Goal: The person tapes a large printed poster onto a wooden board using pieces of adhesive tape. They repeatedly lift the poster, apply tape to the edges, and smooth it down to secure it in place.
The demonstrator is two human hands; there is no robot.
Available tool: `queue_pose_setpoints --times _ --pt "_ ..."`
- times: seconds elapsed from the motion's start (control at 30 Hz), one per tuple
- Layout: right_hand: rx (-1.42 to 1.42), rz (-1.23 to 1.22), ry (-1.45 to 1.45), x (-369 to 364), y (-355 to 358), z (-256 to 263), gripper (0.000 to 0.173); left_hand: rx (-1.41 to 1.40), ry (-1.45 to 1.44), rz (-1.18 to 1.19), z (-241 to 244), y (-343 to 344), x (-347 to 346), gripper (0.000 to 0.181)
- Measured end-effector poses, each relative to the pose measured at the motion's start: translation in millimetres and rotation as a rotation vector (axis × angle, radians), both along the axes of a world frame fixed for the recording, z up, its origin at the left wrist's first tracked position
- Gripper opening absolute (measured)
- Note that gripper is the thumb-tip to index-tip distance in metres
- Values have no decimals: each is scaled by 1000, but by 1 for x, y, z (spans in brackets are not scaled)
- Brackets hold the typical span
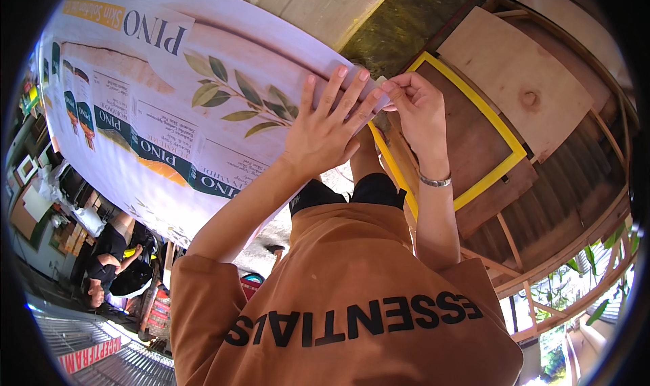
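Note:
A large printed sheet (167, 81), white and glossy with leaves and soap products on it, spreads from the left to the middle. My left hand (330, 114) rests palm down on its right-hand end, fingers apart. Close beside those fingertips, my right hand (406, 94) pinches a small pale piece (380, 81) at the sheet's corner between thumb and fingers. Whether that piece is part of the sheet or a separate strip cannot be told. A metal band is on my right wrist.
A yellow frame (495, 183) stands on the right against brown boards, beside a plywood panel (518, 81). Wooden framing (508, 241) runs along the lower right. Beyond the sheet is a pale flat surface (304, 5). Another person (109, 254) in dark clothing is at the lower left.

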State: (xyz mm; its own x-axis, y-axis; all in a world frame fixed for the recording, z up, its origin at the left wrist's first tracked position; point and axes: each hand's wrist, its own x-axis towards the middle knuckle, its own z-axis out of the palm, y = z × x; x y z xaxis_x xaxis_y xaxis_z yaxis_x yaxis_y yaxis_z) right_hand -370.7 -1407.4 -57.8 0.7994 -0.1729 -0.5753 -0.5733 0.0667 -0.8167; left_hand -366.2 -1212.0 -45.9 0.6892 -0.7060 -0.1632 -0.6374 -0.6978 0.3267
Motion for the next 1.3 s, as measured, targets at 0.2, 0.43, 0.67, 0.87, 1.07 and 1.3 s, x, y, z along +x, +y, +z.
queue_pose_setpoints --times 0.2,0.43,0.67,0.87,1.07,1.3 --pt "32 -58 0 -2 5 -6 13 -26 14 -3 -2 0 -1 100" --pt "104 -60 -3 0 3 -10 14 -34 -21 -4 -5 1 -2 97" --pt "604 -83 161 -2 -15 -29 11 -90 69 56 -5 0 -3 89" --pt "1173 -273 381 -2 -8 -49 15 -90 39 51 -5 -1 -1 89" --pt "1183 -425 417 -2 13 -31 24 -86 51 53 -4 1 -2 88" --pt "-275 68 -90 -9 6 2 9 -63 -13 38 -7 2 -2 85"
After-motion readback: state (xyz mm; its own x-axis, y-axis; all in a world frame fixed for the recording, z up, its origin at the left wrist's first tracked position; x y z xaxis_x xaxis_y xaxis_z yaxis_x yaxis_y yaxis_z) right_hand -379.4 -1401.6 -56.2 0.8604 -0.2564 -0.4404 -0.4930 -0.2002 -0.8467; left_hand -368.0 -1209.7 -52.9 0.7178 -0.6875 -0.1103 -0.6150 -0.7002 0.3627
